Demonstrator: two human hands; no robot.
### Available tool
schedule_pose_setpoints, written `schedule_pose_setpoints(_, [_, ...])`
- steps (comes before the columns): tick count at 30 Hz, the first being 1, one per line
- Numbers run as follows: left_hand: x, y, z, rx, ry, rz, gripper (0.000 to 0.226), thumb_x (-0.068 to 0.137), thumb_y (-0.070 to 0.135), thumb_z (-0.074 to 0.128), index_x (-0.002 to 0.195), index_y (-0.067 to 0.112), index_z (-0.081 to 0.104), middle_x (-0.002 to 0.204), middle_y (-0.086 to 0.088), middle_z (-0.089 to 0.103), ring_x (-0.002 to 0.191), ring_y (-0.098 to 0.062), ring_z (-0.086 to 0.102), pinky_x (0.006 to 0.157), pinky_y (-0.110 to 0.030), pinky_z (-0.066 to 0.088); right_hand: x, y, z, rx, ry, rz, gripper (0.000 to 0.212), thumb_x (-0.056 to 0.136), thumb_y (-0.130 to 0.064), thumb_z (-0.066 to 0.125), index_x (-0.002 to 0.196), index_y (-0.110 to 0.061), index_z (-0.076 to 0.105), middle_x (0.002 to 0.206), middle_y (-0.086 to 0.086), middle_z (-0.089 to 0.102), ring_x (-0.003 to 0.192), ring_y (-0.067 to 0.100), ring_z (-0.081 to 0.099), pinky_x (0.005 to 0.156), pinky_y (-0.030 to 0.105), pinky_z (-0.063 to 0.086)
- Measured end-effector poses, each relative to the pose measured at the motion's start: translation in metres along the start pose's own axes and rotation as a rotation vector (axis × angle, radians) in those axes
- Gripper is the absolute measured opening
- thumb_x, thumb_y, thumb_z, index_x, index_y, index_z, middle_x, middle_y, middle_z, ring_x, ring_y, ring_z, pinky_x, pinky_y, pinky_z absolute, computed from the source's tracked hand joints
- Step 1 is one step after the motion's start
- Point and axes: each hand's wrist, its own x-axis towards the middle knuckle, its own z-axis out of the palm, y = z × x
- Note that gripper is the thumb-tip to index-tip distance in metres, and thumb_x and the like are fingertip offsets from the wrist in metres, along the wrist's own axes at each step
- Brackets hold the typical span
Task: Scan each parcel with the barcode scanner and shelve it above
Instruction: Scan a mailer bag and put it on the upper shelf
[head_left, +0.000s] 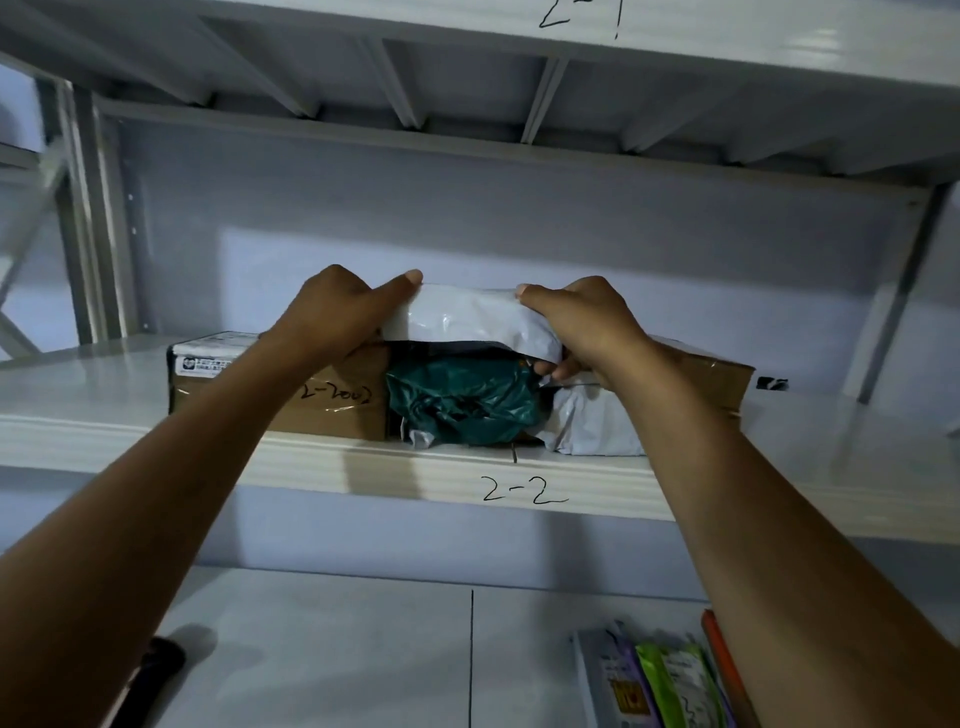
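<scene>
Both my hands grip a white plastic mailer parcel (470, 319) up at the shelf marked "2-2" (524, 486). My left hand (340, 309) holds its left end, thumb on top. My right hand (584, 322) holds its right end, fingers curled under. The mailer rests on top of a dark green bag parcel (462, 400). To the left sits a brown cardboard box (332, 405) with handwriting. To the right lie a white bag parcel (592, 421) and another brown box (722, 376). A dark object (148, 680), possibly the scanner, lies on the lower surface at bottom left.
Several small parcels, purple, green and orange (670, 680), lie on the lower white surface at bottom right. A higher shelf (571, 31) marked "2-1" hangs above. A metal upright (88, 218) stands at the left. A small black item (771, 383) lies on the shelf at right.
</scene>
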Motion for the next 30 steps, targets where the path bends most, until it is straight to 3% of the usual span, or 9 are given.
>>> schedule_pose_setpoints(5, [0.001,-0.007,0.001,0.003,0.052,0.109,0.076,0.096,0.070,0.052,0.054,0.007,0.038,0.053,-0.012,0.035,0.051,-0.024,0.039,0.058,-0.034,0.031,0.000,-0.003,0.006,0.024,0.054,-0.027,0.036,0.093,-0.041,0.066,0.096,-0.005,0.063,0.068,0.010,0.068,0.044,0.019,0.066,0.041,0.024,0.048])
schedule_pose_setpoints(13, [0.003,-0.020,-0.009,0.011,0.013,0.131,0.077,0.095,0.071,0.053,0.057,0.006,0.039,0.057,-0.014,0.034,0.051,-0.024,0.037,0.060,-0.034,0.030,0.000,0.000,0.022,0.059,-0.002,0.018,0.036,0.094,-0.041,0.066,0.103,-0.007,0.063,0.082,0.012,0.068,0.045,0.020,0.065,0.042,0.023,0.048])
schedule_pose_setpoints(20, [0.002,-0.008,-0.007,0.157,-0.091,0.228,0.078,0.099,0.070,0.045,0.054,0.006,0.037,0.053,-0.013,0.043,0.055,-0.025,0.047,0.061,-0.035,0.034,0.005,0.007,0.007,0.050,0.015,0.055,0.038,0.090,-0.043,0.071,0.100,-0.008,0.065,0.083,0.017,0.067,0.048,0.026,0.066,0.043,0.026,0.051])
schedule_pose_setpoints(23, [0.006,-0.007,-0.006,0.295,-0.108,0.252,0.083,0.098,0.074,0.037,0.054,0.005,0.047,0.054,-0.011,0.052,0.061,-0.026,0.056,0.061,-0.034,0.038,0.006,0.008,0.003,0.001,0.007,0.038,0.038,0.091,-0.043,0.069,0.098,-0.007,0.064,0.084,0.019,0.066,0.051,0.029,0.068,0.041,0.024,0.047])
schedule_pose_setpoints(28, [0.013,-0.005,-0.008,0.543,-0.161,0.276,0.073,0.095,0.078,0.037,0.072,0.015,0.063,0.070,-0.002,0.067,0.075,-0.021,0.064,0.067,-0.032,0.044,0.001,0.002,0.004,-0.103,-0.048,0.060,0.035,0.093,-0.040,0.066,0.106,-0.008,0.065,0.092,0.022,0.070,0.054,0.032,0.071,0.045,0.029,0.053])
schedule_pose_setpoints(30, [0.013,-0.003,-0.009,0.542,-0.155,0.291,0.061,0.093,0.078,0.042,0.089,0.021,0.060,0.088,0.003,0.064,0.090,-0.021,0.062,0.073,-0.035,0.041,-0.005,-0.007,0.003,-0.327,-0.027,0.036,0.036,0.094,-0.045,0.061,0.100,-0.010,0.065,0.087,0.014,0.070,0.053,0.028,0.070,0.047,0.025,0.050])
